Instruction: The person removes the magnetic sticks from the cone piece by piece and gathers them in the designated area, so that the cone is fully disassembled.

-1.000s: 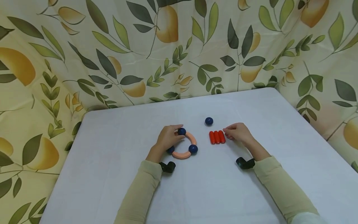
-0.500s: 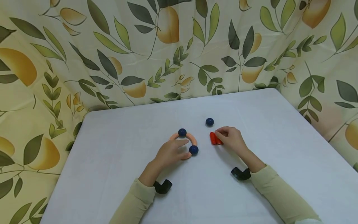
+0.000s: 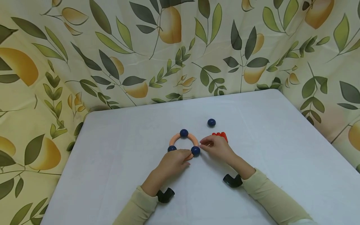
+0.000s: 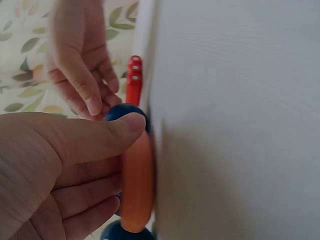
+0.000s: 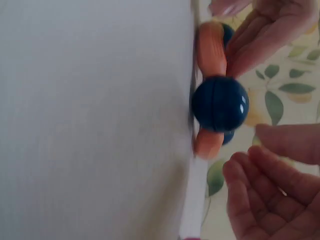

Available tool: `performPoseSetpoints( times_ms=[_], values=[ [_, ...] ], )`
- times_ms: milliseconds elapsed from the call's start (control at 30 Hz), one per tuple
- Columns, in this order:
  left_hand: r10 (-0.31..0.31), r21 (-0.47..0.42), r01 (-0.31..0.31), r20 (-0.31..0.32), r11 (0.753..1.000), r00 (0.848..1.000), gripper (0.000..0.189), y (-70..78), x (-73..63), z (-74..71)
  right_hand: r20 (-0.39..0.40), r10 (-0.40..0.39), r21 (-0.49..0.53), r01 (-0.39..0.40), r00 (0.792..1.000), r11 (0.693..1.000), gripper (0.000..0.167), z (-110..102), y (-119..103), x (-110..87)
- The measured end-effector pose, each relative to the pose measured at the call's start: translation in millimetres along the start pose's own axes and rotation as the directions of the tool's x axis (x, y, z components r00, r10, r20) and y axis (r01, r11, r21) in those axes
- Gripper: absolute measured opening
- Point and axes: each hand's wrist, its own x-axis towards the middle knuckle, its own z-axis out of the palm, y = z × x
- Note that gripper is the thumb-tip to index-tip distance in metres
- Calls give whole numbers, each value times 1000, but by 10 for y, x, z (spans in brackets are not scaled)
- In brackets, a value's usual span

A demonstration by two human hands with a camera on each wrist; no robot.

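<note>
A ring of orange curved pieces joined by blue balls lies flat on the table. My left hand pinches the ring's near curved piece; in the left wrist view the thumb lies on its front and the fingers are behind it. My right hand hovers just right of the ring's right-hand blue ball, fingers loosely bent, holding nothing. Behind that hand, red rods lie side by side, partly hidden by it in the head view.
A loose blue ball lies beyond the red rods. The white table extends around these things, and a leaf-and-fruit patterned cloth hangs behind its far edge. Black wrist cameras sit low over the tabletop.
My left hand has come from the ring's upper left side down to its near curved piece. The right hand has moved left from the red rods to beside the ring. The loose ball stays put.
</note>
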Motion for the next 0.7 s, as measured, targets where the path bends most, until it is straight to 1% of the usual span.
performPoseSetpoints(
  times_ms=[100,200,300,433,600,700],
  values=[
    [31,125,-28,-27,992,999,19,7,5,49,17,4,-8,-4,1000,1000,20,55,-48,-15],
    [40,160,-28,-75,987,996,16,6,11,77,32,12,-24,-11,999,1000,23,100,-87,-27],
    [48,158,-28,-124,987,991,17,-6,21,87,46,2,-48,0,999,999,26,130,-109,-40],
    [72,159,-49,-146,986,987,18,-25,19,87,57,-18,-59,21,998,998,27,152,-115,-48],
    [93,151,-72,-138,986,986,18,-55,26,87,68,-25,-35,27,997,999,26,156,-110,-40],
    [92,115,-78,-124,990,988,22,-63,34,85,64,-20,-40,22,998,999,24,154,-107,-35]
  ],
)
